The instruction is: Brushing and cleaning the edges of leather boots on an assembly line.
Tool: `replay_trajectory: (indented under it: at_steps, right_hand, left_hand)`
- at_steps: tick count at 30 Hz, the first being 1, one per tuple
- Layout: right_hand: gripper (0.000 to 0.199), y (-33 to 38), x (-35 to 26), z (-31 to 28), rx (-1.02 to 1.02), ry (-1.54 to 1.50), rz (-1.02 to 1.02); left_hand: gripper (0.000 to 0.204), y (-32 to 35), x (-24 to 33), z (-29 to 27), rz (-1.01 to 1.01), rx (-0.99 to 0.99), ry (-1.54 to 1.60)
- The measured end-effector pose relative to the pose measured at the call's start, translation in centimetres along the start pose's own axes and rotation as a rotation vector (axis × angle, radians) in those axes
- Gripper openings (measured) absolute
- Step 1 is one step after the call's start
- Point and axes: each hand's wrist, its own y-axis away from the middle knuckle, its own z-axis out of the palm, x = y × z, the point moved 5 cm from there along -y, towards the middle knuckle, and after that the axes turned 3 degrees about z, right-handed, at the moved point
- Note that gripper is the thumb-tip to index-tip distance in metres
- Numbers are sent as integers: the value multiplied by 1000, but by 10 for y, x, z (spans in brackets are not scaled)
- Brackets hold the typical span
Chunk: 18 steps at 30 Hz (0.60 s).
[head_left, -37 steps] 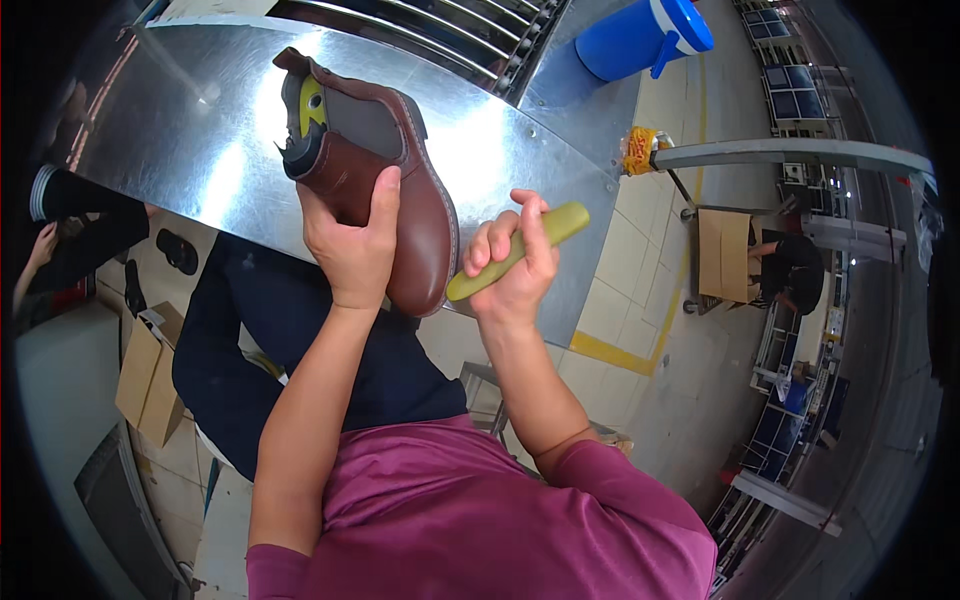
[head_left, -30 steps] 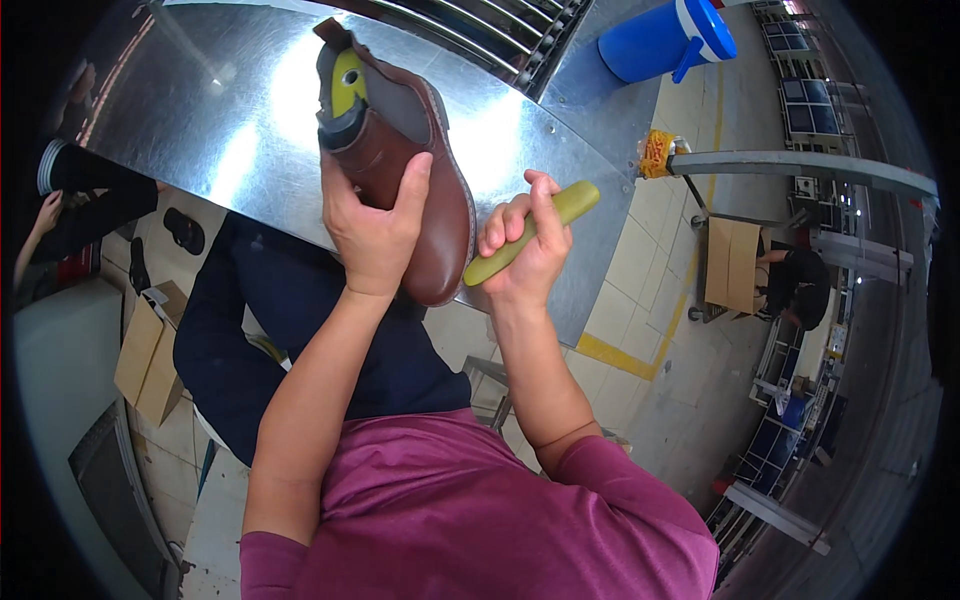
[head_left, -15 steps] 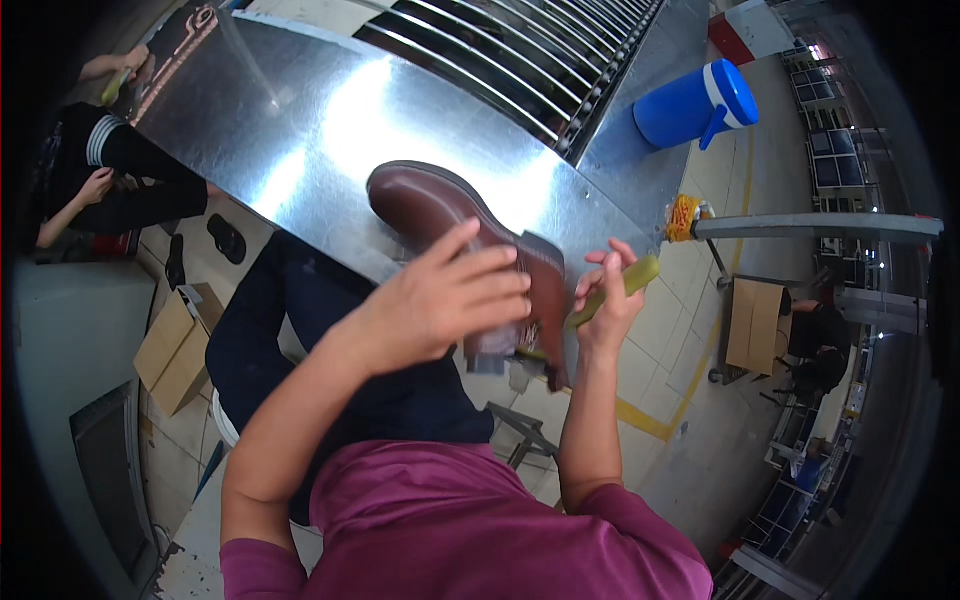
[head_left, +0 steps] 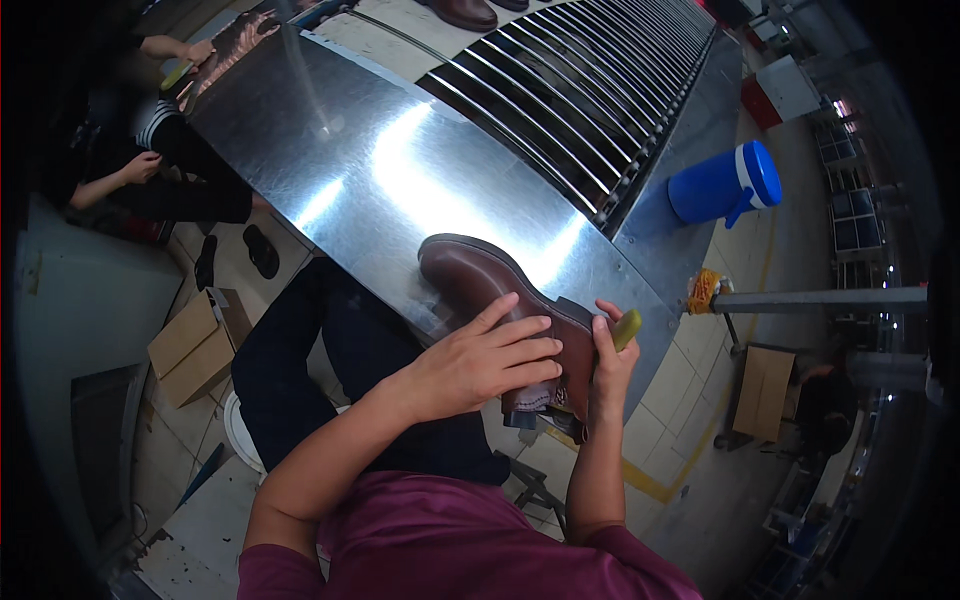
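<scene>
A brown leather ankle boot (head_left: 478,277) lies on its side at the metal table's near edge. Its toe points to the far left, and its sole faces away from me. My left hand (head_left: 475,362) is laid across the boot's upper with its fingers spread; the thumb is hidden. My right hand (head_left: 612,365) is at the heel and shaft, closed around a slim olive-green tool (head_left: 627,328) with a rounded end. The tool's other end is hidden by my hand and the boot, so its kind cannot be told.
The shiny metal table (head_left: 290,130) meets a roller conveyor (head_left: 560,90), with brown shoes (head_left: 462,12) beyond. A blue jug (head_left: 715,185) stands at the right. A co-worker's hand (head_left: 195,52) holds a similar green tool at the far left. Cardboard boxes (head_left: 190,355) (head_left: 762,395) are on both sides.
The view has shifted, so the scene sits lower and farther right. My right hand has closed in on the boot's heel and shaft with the green tool. My left hand stays on the boot.
</scene>
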Motion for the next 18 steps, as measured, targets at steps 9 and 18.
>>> replay_trajectory:
  at_steps: [9, 18]
  right_hand:
    - [26, -12, 18, -4, 24, -45, -78]
    - [28, 22, -11, 2, 183, 300, -151]
  left_hand:
    - [55, -5, -6, -8, 47, 43, 11]
    - [85, 21, -21, 3, -265, 361, 44]
